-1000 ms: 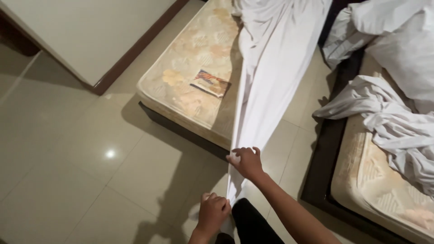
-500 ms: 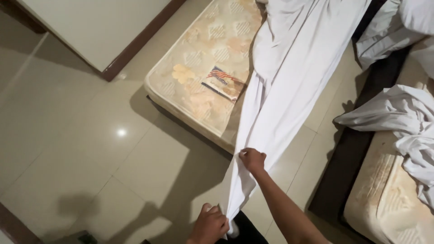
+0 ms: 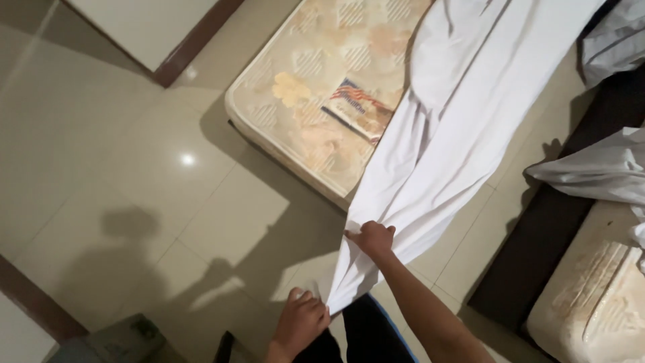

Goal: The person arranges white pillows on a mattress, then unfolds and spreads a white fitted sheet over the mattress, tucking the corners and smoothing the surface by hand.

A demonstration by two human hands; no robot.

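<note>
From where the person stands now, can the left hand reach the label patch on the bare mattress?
Probably not without stepping or leaning forward. The left hand grips the white sheet low, near the body, while the label patch lies well up the mattress, beyond the right hand. Nothing covers the patch, though.

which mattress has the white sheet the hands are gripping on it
The bare floral mattress at upper left; the white sheet runs from it down to both hands. The mattress at right carries separate crumpled linen.
</note>
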